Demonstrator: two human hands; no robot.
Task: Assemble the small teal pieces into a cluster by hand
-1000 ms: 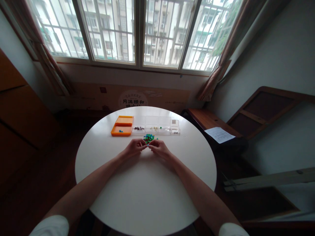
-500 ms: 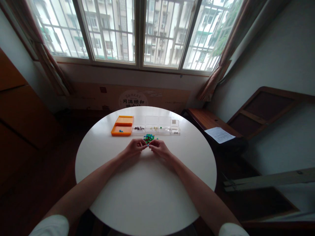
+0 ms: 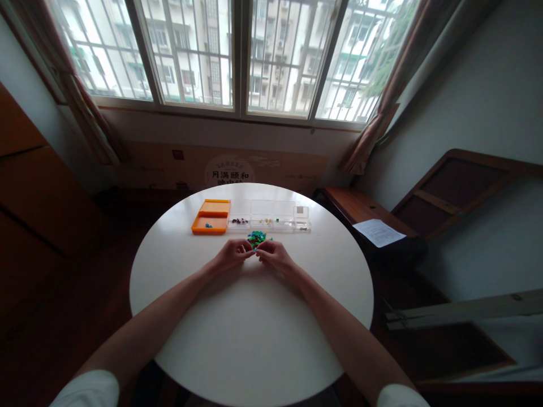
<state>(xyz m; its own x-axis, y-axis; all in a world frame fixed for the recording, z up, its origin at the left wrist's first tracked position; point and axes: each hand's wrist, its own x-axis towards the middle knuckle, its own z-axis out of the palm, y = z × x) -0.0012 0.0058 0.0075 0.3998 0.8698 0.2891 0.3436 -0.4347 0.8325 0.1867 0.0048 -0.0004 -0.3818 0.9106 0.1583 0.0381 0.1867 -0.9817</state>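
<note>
My left hand [image 3: 235, 252] and my right hand [image 3: 274, 254] meet fingertip to fingertip over the round white table [image 3: 250, 328]. Both are closed in a pinch around a tiny blue piece [image 3: 255, 250], mostly covered by the fingers. Just beyond the fingertips lies a heap of small green, blue and dark pieces [image 3: 257, 238]. Behind it to the left sits an open orange box [image 3: 209, 229] with a few blue pieces [image 3: 208, 225] inside. Clear plastic boxes [image 3: 280, 227] with raised lids stand in a row, holding dark, pale and green bits.
Right of the table stands a wooden bench [image 3: 348, 202] with a printed sheet of paper [image 3: 379, 233] on it. A wooden cabinet [image 3: 38, 209] is on the left. A barred window [image 3: 241, 62] and curtains [image 3: 375, 133] lie beyond the table.
Almost nothing differs. Both hands stay pinched together in the same place, and the blue piece between them shows slightly less.
</note>
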